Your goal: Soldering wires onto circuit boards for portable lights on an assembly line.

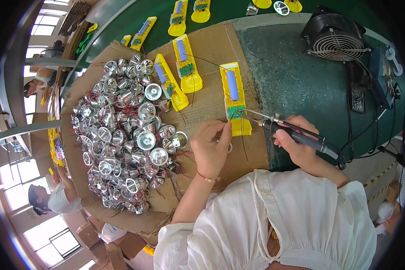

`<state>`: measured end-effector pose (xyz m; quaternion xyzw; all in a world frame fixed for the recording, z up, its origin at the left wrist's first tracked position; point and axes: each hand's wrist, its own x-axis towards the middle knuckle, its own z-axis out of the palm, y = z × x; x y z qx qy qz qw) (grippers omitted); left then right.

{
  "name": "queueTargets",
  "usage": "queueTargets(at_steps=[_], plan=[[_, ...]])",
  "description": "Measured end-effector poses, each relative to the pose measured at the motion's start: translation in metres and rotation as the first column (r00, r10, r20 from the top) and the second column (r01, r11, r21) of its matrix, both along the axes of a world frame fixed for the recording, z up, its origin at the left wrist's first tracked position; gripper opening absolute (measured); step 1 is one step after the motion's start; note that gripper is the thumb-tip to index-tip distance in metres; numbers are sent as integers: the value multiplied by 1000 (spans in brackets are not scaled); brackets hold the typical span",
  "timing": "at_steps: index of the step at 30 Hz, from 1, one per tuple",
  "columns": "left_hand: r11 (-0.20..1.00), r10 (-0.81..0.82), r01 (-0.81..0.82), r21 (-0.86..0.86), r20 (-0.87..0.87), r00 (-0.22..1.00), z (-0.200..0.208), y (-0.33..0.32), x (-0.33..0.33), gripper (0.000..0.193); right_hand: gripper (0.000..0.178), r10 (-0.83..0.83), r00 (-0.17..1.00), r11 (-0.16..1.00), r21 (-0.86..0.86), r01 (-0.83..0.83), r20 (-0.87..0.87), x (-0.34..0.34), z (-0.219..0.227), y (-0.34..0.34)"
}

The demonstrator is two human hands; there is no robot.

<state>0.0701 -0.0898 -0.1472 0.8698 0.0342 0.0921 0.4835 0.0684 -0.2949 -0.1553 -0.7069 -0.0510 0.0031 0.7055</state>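
My right hand (297, 139) grips a soldering iron (303, 138) with a thin curved metal tube fixed along it. The iron's tip reaches the small green circuit board (235, 112) in a yellow plastic housing (244, 129). A blue cylindrical battery (232, 85) lies in the same housing, above the board. My left hand (211, 146) is closed in a pinch at the board's lower left edge; what its fingertips hold is too small to make out. Partly hidden beside that hand is a pale ring-shaped edge (230, 147). A dark wire hangs down from the housing.
Left of my hands, many silver reflector cups (146, 140) with red wires are heaped on cardboard (211, 49). Two more yellow housings (191, 81) lie between. A black fan (335, 38) stands at the far right on the green table (283, 67). Other people (63, 198) are at left.
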Motion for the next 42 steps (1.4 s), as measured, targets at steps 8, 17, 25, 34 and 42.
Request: queueTargets(at_steps=[8,17,25,34,42], plan=[[1000,11,-11,3,14,1000,-7,0,1,5,14,-1,987,993,113,19,-158,2,0,5],[999,27,-27,-48,17,999,-8,-3,1,6,13,-18,961,973,217,81,-275,2,-4,5],[999,30,-30,-25,4,1000,-7,-2,1,8,15,-50,969,982,167,92,-244,-3,2,-1],[993,76,-69,-94,74,994,-9,-1,-4,6,16,-6,978,988,153,39,-208,-7,3,-8],[999,-41,40,13,38,998,-8,-6,2,6,16,-3,977,988,147,36,-215,-5,5,-4]])
